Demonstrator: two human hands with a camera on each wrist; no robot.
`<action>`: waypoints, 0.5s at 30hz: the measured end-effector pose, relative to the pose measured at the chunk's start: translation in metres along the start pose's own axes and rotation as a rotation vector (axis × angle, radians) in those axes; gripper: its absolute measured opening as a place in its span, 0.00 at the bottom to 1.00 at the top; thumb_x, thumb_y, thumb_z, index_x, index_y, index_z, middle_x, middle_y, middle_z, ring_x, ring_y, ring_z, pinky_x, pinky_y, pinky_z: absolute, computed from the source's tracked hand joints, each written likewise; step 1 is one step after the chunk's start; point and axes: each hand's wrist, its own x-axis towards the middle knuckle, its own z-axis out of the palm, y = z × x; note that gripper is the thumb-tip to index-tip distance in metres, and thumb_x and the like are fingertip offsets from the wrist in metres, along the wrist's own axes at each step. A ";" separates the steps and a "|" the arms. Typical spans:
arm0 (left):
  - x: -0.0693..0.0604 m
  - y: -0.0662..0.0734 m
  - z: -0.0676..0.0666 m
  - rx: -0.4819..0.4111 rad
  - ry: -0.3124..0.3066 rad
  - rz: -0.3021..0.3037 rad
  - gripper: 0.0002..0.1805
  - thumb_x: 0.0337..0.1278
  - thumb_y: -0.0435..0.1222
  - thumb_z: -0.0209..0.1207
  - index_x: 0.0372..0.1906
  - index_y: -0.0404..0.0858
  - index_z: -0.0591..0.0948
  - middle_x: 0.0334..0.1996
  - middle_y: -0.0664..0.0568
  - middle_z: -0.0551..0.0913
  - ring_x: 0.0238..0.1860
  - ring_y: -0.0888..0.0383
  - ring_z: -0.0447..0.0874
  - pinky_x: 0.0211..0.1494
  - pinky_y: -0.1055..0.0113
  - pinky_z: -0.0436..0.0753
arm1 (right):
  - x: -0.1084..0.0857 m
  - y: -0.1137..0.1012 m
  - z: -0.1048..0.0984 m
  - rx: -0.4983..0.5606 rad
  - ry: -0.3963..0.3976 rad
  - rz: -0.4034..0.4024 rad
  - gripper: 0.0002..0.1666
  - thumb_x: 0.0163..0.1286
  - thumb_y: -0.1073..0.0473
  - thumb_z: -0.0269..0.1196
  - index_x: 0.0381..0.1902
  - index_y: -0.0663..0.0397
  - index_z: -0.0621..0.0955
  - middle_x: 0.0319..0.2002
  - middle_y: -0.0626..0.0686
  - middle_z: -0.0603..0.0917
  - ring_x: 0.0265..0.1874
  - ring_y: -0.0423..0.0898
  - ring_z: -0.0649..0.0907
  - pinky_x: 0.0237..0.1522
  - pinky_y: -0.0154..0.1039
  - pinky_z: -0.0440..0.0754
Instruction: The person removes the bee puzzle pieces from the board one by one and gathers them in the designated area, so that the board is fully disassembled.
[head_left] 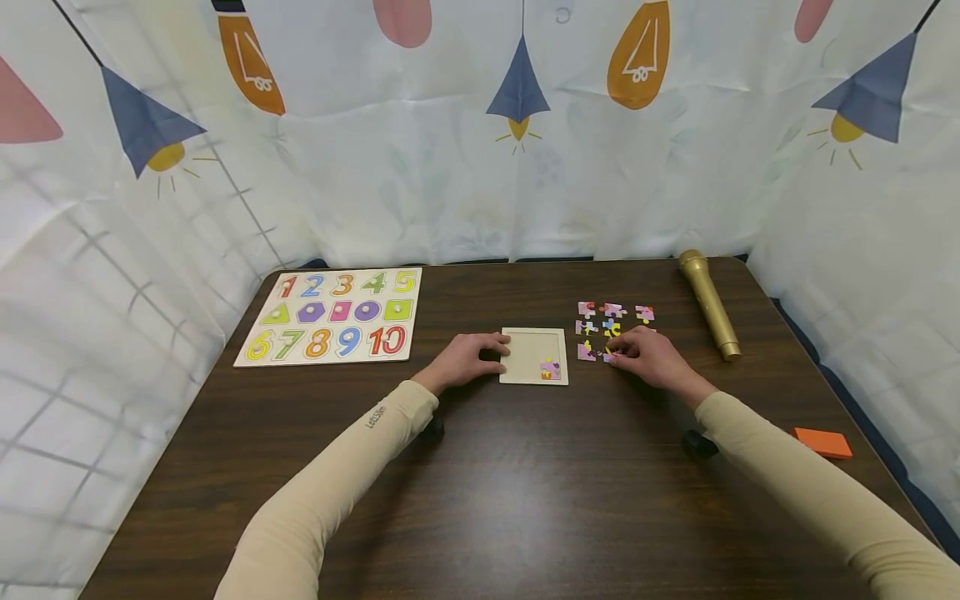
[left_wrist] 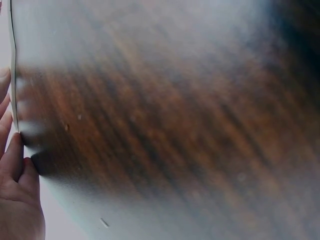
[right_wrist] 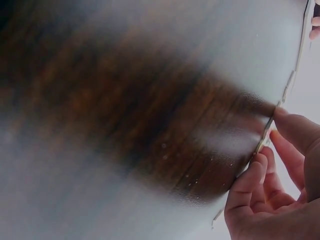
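Note:
A small square wooden puzzle tray (head_left: 525, 354) lies mid-table, with one colourful jigsaw piece (head_left: 551, 369) in its lower right corner. My left hand (head_left: 467, 361) rests at the tray's left edge, fingers extended and fingertips touching its rim; part of this hand (left_wrist: 19, 185) shows in the left wrist view. Right of the tray, several loose jigsaw pieces (head_left: 587, 327) lie in rough rows. Among them my right hand (head_left: 651, 358) pinches a jigsaw piece (head_left: 608, 357) between thumb and fingers, low at the table. The hand hides some pieces.
A number and shape board (head_left: 330, 317) lies at the back left. Toward the back right is a gold microphone-shaped object (head_left: 708, 304). An orange block (head_left: 823, 442) lies by the right forearm. Printed curtains (head_left: 450, 167) surround the dark wooden table (head_left: 480, 500).

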 end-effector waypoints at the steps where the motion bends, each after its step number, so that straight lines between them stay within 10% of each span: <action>1: 0.000 0.000 0.000 0.001 0.001 0.001 0.16 0.57 0.38 0.67 0.50 0.38 0.85 0.62 0.50 0.78 0.67 0.54 0.71 0.69 0.59 0.69 | 0.000 0.000 0.000 -0.001 -0.001 -0.001 0.17 0.68 0.58 0.65 0.52 0.61 0.83 0.44 0.60 0.79 0.40 0.53 0.80 0.42 0.52 0.78; 15: 0.001 -0.001 0.000 -0.003 -0.002 0.000 0.17 0.57 0.39 0.67 0.51 0.38 0.85 0.62 0.51 0.78 0.67 0.55 0.71 0.69 0.59 0.68 | 0.000 -0.002 0.000 0.015 0.002 0.014 0.18 0.68 0.57 0.65 0.51 0.61 0.83 0.44 0.60 0.80 0.40 0.54 0.80 0.43 0.53 0.78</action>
